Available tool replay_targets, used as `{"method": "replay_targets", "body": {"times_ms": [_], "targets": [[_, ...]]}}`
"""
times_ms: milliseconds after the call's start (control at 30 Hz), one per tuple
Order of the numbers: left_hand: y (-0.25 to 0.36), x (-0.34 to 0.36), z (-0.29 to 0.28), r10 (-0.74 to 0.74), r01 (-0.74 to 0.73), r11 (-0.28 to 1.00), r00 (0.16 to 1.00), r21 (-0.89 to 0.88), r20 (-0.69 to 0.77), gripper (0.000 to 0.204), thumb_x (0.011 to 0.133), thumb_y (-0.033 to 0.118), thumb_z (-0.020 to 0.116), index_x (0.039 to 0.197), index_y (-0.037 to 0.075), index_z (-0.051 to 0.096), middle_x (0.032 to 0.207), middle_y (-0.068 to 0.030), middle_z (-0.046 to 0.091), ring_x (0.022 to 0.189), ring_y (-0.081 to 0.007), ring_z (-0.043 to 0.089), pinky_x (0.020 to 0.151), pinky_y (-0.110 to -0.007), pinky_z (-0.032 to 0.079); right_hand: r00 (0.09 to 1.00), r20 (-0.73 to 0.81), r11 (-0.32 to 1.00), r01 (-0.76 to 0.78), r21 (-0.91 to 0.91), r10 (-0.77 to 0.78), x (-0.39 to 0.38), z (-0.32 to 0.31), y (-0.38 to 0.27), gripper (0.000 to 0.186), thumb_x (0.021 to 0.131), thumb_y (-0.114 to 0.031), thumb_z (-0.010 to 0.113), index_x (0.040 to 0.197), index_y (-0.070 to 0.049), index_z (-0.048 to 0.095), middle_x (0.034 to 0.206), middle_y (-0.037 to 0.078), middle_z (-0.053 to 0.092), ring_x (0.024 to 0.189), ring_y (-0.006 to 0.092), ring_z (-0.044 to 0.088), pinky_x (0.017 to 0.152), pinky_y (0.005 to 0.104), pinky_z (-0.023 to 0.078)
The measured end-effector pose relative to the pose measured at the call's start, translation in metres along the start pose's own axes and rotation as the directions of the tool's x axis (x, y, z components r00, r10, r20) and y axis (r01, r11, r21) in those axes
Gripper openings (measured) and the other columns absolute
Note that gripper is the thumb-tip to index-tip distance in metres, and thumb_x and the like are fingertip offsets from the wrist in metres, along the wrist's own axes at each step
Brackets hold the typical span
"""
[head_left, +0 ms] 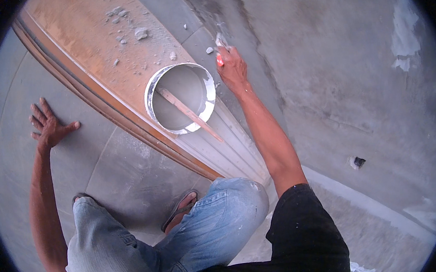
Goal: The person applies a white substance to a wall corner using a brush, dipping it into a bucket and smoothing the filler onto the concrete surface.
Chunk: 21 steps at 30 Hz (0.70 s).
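My left hand is open, its fingers spread and pressed on the grey tiled floor. My right hand is closed around a small red-handled tool beside the base of the grey wall. A whitish part shows past my fingers; whether it is a blade or bristles is unclear. Just left of that hand stands a round white bucket with smeared rims. Greyish material fills part of it, and a wooden stick leans across with one end over the near rim.
An orange-brown board lies under the bucket, strewn with broken grey lumps. Pale ridged strips run from the bucket toward my knee. The grey wall rises at right, with a small dark hole.
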<state>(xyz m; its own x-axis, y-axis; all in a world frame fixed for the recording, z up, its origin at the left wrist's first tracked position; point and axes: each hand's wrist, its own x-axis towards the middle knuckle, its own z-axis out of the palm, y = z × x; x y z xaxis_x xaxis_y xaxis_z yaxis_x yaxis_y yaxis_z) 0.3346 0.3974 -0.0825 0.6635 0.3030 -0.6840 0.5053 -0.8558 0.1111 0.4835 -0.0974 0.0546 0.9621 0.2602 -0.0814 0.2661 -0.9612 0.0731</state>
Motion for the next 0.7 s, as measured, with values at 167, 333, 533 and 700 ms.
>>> {"method": "replay_targets", "body": {"times_ms": [167,333,533,700], "targets": [[0.0,0.002,0.005,0.015,-0.015,1.0,1.0,-0.016,0.008,0.143,0.047,0.066,0.078,0.143,0.02,-0.017,0.147,-0.0195,-0.024,0.133,-0.0478,-0.019,0.095,-0.074,0.002,0.997,0.048,0.996,-0.059,-0.061,0.062,0.009,-0.001,-0.002,0.036,0.077,-0.01,0.06,0.113,-0.013,0.057,0.098,0.017,0.056,0.086,0.0373,0.059,0.072,0.0459,0.049],[0.001,0.0,-0.002,0.002,-0.002,1.0,1.0,0.026,0.0,0.143,0.047,0.066,0.078,0.143,0.02,-0.017,0.147,-0.0197,-0.023,0.133,-0.048,-0.019,0.095,-0.074,0.002,0.997,0.048,0.998,-0.059,-0.01,0.06,-0.007,0.001,0.008,0.033,0.075,-0.009,0.064,0.107,-0.011,0.057,0.096,0.019,0.054,0.088,0.0377,0.059,0.073,0.0465,0.049],[-0.004,0.003,0.007,0.025,-0.025,1.0,0.999,-0.004,-0.024,0.142,0.048,0.066,0.079,0.143,0.02,-0.016,0.147,-0.0199,-0.023,0.133,-0.0485,-0.018,0.095,-0.074,0.002,1.0,-0.001,0.999,0.022,0.024,-0.022,0.013,-0.001,-0.007,0.031,0.076,-0.01,0.063,0.106,-0.01,0.057,0.097,0.019,0.053,0.088,0.0377,0.059,0.073,0.0459,0.049],[-0.002,0.003,0.004,0.029,-0.029,1.0,0.999,0.003,-0.021,0.143,0.047,0.066,0.079,0.143,0.02,-0.017,0.147,-0.0197,-0.023,0.132,-0.0486,-0.019,0.095,-0.075,0.001,0.994,0.075,0.996,-0.069,-0.05,0.073,0.006,0.002,0.001,0.032,0.075,-0.009,0.065,0.106,-0.011,0.057,0.098,0.018,0.053,0.09,0.0364,0.059,0.074,0.0464,0.049]]}}
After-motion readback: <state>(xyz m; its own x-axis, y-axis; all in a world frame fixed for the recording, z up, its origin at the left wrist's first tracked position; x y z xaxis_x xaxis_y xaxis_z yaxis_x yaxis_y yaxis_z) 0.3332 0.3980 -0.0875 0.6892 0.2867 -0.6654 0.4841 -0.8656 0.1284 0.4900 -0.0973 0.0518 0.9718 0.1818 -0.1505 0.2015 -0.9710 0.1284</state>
